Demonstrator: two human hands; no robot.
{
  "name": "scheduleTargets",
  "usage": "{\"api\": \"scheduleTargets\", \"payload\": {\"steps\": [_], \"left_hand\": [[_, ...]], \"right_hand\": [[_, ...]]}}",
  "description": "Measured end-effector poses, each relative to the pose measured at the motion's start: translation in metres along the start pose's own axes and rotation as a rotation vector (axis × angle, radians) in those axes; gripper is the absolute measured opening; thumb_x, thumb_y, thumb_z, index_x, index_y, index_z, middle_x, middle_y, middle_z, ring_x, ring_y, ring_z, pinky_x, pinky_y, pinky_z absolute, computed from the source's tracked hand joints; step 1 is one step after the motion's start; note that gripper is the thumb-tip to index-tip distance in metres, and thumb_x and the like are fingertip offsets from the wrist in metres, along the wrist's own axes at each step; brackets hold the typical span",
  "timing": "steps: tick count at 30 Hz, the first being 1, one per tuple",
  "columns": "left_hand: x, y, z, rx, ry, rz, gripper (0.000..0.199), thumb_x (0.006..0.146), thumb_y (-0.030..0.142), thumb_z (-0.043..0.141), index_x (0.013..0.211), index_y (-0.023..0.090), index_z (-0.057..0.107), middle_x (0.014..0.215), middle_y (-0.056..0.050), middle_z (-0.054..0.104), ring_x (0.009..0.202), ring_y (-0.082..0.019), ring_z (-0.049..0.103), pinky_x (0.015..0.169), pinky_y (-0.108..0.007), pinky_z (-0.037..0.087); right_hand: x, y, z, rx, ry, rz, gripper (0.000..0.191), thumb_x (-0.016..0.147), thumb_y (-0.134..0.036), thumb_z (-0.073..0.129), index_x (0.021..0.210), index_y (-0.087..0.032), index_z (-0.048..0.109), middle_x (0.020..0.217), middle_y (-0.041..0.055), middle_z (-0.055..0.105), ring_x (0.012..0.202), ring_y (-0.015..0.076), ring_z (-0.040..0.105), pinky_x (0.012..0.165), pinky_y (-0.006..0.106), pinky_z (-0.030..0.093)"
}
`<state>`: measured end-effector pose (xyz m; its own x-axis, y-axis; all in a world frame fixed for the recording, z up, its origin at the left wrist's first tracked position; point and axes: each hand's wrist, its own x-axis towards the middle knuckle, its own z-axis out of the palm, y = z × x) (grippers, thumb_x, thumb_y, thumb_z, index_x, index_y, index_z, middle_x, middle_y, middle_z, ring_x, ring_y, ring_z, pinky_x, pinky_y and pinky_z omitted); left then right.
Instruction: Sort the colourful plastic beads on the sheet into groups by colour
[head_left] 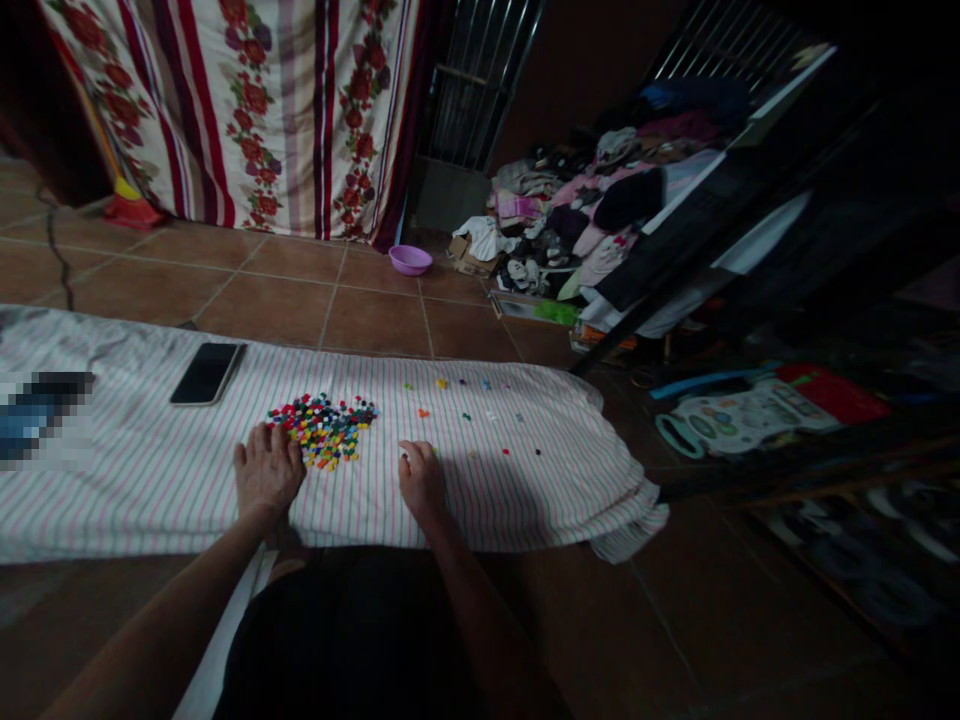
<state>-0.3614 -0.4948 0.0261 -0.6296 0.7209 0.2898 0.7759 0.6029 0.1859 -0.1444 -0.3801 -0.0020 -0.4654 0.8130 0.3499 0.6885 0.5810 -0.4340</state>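
A pile of small multicoloured pieces [326, 430], too small to name exactly, lies on a striped cloth [187, 480]. My left hand [268, 468] rests palm down at the pile's near left edge, its fingers stretched out and touching the nearest pieces. To the right of the pile, my right hand [421, 482] is closed in a pinch just above the cloth. Whatever its fingertips hold is too small to make out. Beyond and beside it, little groups of pieces sorted by colour sit in rows, among them orange pieces [424, 413], a red piece [505, 452] and a black piece [538, 452].
A smartphone [206, 374] lies left of the pile, with a blurred-out patch [45, 420] farther left. On the tiled floor stand a purple basin [410, 260] and a heap of clothes [570, 210]. A floral curtain [255, 120] hangs behind. Dark shelving rises at the right.
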Motion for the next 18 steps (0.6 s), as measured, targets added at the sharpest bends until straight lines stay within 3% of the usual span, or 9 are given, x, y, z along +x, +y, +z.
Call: {"api": "scheduleTargets", "payload": {"steps": [5,10,18], "left_hand": [[0.0,0.001,0.0,-0.015,0.009,-0.009,0.053,0.091,0.035,0.024,0.129,0.006,0.048,0.132,-0.024,0.05,0.123,-0.032,0.045,0.104,-0.051,0.03],[0.0,0.002,-0.003,-0.014,-0.004,-0.004,0.053,0.091,0.035,0.025,0.128,0.006,0.048,0.131,-0.023,0.051,0.122,-0.032,0.046,0.104,-0.05,0.031],[0.0,0.002,-0.001,-0.02,-0.003,-0.014,0.053,0.092,0.035,0.025,0.129,0.005,0.048,0.135,-0.024,0.048,0.125,-0.032,0.045,0.106,-0.05,0.029]], "right_hand": [[-0.013,0.003,0.0,0.095,0.067,0.01,0.039,0.083,-0.007,0.048,0.118,-0.016,0.06,0.108,0.0107,0.06,0.1,0.0186,0.057,0.088,0.032,0.049],[-0.032,0.004,0.001,0.123,0.129,0.0,0.033,0.085,-0.009,0.045,0.114,-0.016,0.06,0.103,0.0104,0.06,0.098,0.0196,0.056,0.088,0.034,0.049],[-0.034,-0.013,-0.005,0.137,0.037,-0.071,0.026,0.088,-0.01,0.046,0.104,-0.019,0.065,0.102,0.0072,0.061,0.095,0.0167,0.059,0.084,0.029,0.049]]}}
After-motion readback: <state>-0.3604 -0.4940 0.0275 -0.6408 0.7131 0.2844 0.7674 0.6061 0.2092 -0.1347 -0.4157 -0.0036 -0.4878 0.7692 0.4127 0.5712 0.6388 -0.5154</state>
